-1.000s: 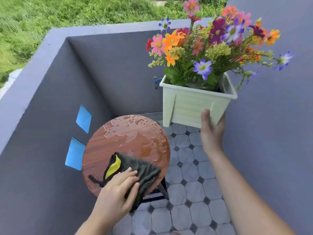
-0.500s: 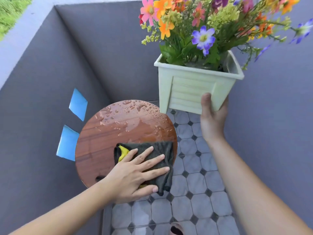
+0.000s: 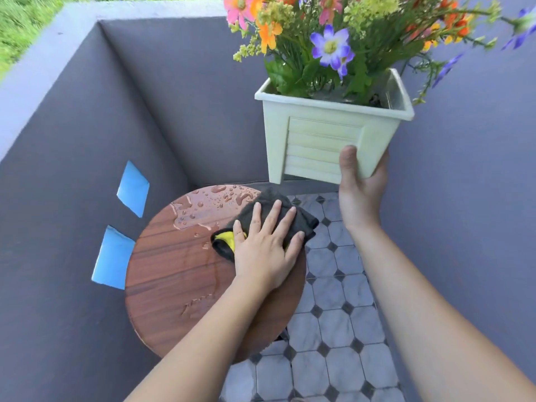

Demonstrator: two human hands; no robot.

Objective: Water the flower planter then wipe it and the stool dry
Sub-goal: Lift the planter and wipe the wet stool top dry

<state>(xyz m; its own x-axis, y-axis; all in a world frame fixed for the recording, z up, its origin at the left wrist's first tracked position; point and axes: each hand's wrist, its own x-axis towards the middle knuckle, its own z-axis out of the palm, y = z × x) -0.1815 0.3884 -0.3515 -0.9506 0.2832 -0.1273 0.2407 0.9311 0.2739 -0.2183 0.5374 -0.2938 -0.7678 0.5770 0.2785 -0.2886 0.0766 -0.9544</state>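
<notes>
Cloth (image 3: 278, 210) now swept far-right across the stool (image 3: 179, 274) under the flat, spread left hand (image 3: 265, 250); right hand (image 3: 358, 184) grips the lifted planter (image 3: 313, 140). Far-edge droplets remain.

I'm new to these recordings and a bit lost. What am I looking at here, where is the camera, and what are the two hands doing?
There is no machine here: a person works with bare hands, and the one camera sits on their head, looking forward and down, so both arms reach in from the bottom of the picture. The left hand lies flat, fingers spread, pressing a dark cloth with a yellow patch onto the round wooden stool. Water drops sit on the stool's far part. The right hand has a grip on the bottom corner of a pale planter full of colourful flowers, held up in the air off the stool. Below is a tiled floor, with grey walls around.
</notes>
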